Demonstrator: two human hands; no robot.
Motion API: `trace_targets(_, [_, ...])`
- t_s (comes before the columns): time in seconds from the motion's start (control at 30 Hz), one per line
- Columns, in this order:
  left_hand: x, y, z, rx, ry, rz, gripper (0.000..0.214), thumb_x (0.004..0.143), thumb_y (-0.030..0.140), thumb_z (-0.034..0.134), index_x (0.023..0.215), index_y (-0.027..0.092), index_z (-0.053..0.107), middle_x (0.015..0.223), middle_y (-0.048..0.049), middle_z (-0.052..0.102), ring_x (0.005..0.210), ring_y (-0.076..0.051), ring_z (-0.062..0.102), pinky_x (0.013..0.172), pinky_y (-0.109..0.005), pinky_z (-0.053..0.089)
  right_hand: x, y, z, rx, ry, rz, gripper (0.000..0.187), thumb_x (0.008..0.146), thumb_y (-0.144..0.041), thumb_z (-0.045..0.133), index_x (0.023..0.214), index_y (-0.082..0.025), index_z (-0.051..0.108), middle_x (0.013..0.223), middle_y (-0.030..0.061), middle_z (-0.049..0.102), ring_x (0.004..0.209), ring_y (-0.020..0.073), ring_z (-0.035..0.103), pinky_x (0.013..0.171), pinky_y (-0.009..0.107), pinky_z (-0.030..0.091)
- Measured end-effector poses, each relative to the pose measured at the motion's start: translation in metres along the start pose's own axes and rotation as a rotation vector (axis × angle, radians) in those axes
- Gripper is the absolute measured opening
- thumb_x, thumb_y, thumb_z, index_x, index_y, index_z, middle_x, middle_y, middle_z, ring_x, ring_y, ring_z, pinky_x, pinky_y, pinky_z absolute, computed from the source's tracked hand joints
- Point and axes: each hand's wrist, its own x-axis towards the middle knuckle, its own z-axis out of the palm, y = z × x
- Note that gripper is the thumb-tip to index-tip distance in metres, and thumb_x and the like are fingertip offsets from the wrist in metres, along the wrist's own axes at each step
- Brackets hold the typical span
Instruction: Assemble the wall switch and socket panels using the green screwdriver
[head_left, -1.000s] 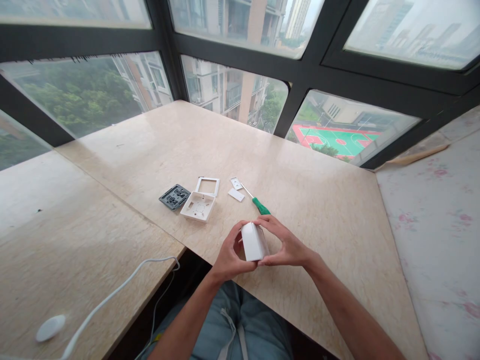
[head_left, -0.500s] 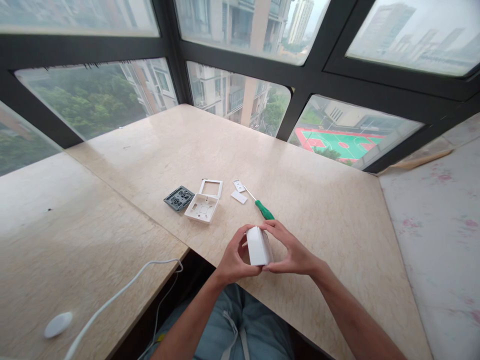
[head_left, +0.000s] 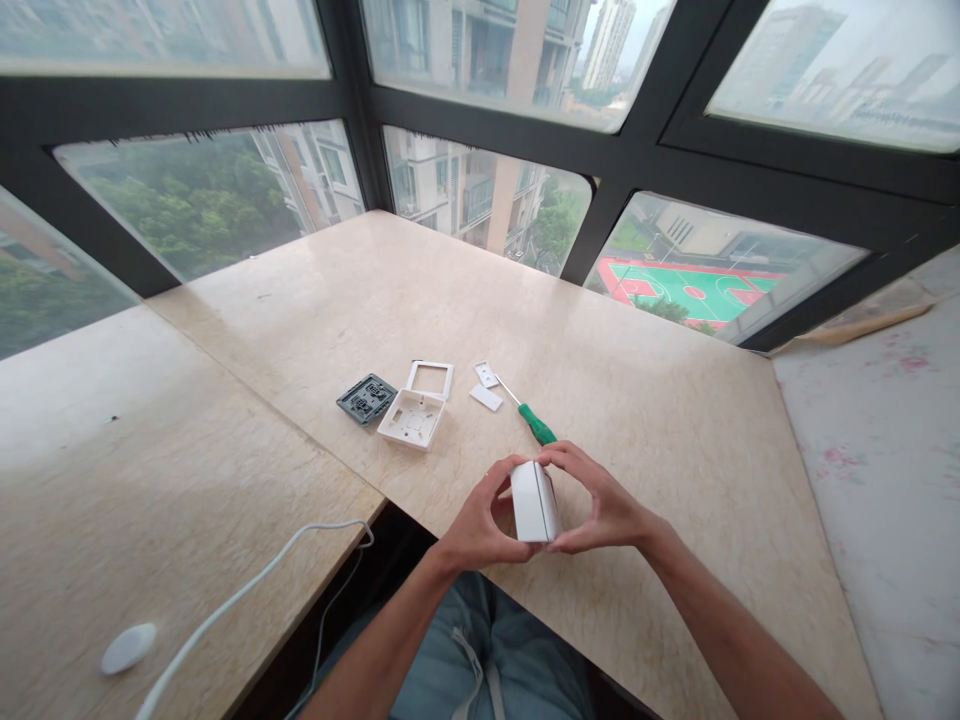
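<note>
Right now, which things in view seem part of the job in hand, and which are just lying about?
Likely part of the job:
White box, held between left hand and right hand
Open box
White frame
Dark plate
Two small white pieces
Green-handled screwdriver

Apparently just lying about, off to the left:
White cable
White disc

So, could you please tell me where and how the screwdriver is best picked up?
The screwdriver is probably best gripped around the middle of its green handle, from above and the right. It lies flat, with the thick handle's end close to the right hand, while the thin shaft points away, its tip beside the small white pieces.
</note>
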Motion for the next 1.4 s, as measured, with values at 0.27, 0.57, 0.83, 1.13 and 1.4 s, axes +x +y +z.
trace_targets(0.27, [-0.003,-0.003,0.001,-0.057,0.099,-0.045,0.087,0.058,0.014,0.080,0.135,0.022,0.041,0.132,-0.0116,0.053,0.117,-0.028,0.057,0.095,-0.037,0.051,-0.010,-0.006,-0.005,-0.065,0.081,0.072,0.085,0.066,-0.042,0.086,0.137,-0.026,0.041,0.131,0.0143,0.047,0.125,0.0341,0.049,0.105,0.049,0.046])
trace_targets(0.57, [-0.014,0.006,-0.014,0.143,0.091,-0.079,0.092,0.062,0.009,0.073,0.142,0.023,0.030,0.141,-0.0130,0.046,0.128,-0.029,0.051,0.109,-0.043,0.042,-0.010,-0.001,-0.008,0.073,0.283,0.146,0.085,0.069,-0.042,0.086,0.141,-0.030,0.042,0.138,0.0114,0.042,0.132,0.0322,0.045,0.113,0.051,0.042])
trace_targets(0.83, [-0.031,0.027,-0.047,0.685,0.094,-0.090,0.092,0.059,0.015,0.078,0.141,0.019,0.038,0.150,-0.0161,0.035,0.145,-0.035,0.027,0.121,-0.055,0.023,0.070,0.001,-0.002,0.100,0.292,0.092,0.085,0.070,-0.049,0.083,0.142,-0.028,0.042,0.135,0.0113,0.046,0.126,0.0299,0.051,0.110,0.051,0.045])
trace_targets(1.13, [-0.031,0.018,-0.062,0.770,0.079,-0.057,0.096,0.063,0.016,0.076,0.148,0.022,0.032,0.150,-0.0151,0.041,0.142,-0.035,0.035,0.117,-0.059,0.029,0.216,0.046,0.020,-0.280,0.065,0.044,0.087,0.066,-0.055,0.084,0.136,-0.018,0.048,0.123,0.0160,0.056,0.117,0.0332,0.053,0.101,0.053,0.045])
trace_targets(1.4, [-0.026,0.013,-0.052,0.904,0.059,0.046,0.091,0.060,0.024,0.077,0.142,0.018,0.038,0.140,-0.0154,0.054,0.132,-0.035,0.048,0.120,-0.059,0.027,0.302,0.052,0.070,-0.422,-0.156,0.080,0.082,0.059,-0.046,0.090,0.126,-0.013,0.055,0.120,0.0156,0.056,0.116,0.0322,0.051,0.100,0.046,0.043])
